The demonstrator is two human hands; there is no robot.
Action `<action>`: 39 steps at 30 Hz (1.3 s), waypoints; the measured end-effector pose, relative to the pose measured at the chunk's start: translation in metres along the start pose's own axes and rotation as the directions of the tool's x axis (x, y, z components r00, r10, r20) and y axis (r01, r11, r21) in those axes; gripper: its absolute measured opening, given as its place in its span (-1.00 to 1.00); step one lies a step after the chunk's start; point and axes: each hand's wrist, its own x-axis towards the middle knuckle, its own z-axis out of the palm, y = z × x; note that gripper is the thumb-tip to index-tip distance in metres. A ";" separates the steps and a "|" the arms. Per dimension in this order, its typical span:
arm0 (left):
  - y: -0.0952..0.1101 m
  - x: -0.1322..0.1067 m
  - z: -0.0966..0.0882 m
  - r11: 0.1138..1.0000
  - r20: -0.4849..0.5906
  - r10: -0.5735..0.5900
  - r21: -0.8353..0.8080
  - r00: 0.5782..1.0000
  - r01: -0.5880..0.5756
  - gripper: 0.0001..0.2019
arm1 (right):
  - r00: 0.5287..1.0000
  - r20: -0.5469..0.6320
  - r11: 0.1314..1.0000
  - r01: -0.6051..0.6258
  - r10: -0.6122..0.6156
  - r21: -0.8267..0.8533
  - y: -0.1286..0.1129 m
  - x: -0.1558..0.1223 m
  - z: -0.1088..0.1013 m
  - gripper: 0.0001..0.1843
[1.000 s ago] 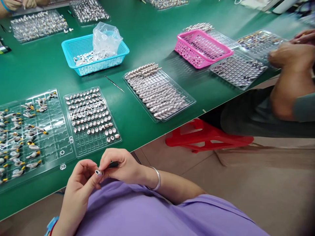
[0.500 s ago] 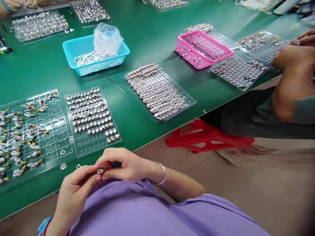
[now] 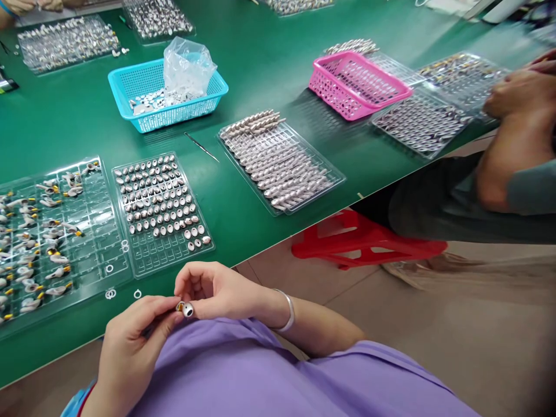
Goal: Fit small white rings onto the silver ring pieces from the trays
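Just off the near edge of the desk, the left hand has its grip closed, thumb and fingertip pinching a small white part. The right hand curls, thumb against that part; whether its grip pinches, I cannot tell. A loose white ring lies by the desk's near edge.

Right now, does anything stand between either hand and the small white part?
Nothing visible blocks the right hand: its thumb meets the small white part. Between the left hand and that part shows a small yellowish piece; whether the two are joined is unclear.
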 end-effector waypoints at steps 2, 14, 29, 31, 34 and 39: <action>0.001 0.000 -0.001 1.000 0.000 0.023 0.015 1.000 -0.023 -0.87 | 1.000 -0.014 1.000 -0.003 0.003 -0.030 0.001 0.001 0.001 -0.74; 0.000 0.000 -0.001 0.985 -0.071 0.051 0.167 0.996 -0.039 -0.88 | 0.981 -0.038 0.843 0.144 -0.191 -0.519 -0.019 -0.011 -0.004 -0.89; -0.002 -0.003 0.002 0.966 -0.097 0.084 0.250 0.992 -0.057 -0.89 | 0.827 0.076 0.488 0.401 -0.558 -0.775 0.006 -0.006 0.005 -0.89; -0.002 -0.002 0.002 0.969 -0.094 0.070 0.243 0.993 -0.045 -0.89 | 0.809 0.087 0.471 0.422 -0.581 -0.775 0.007 -0.006 0.005 -0.89; -0.002 -0.001 0.002 0.971 -0.087 0.063 0.236 0.994 -0.041 -0.91 | 0.802 0.109 0.469 0.447 -0.588 -0.762 0.010 -0.007 0.005 -0.89; 0.000 -0.002 0.002 0.980 -0.086 0.067 0.195 0.994 -0.049 -0.90 | 0.772 0.132 0.435 0.480 -0.622 -0.762 0.012 -0.007 0.004 -0.85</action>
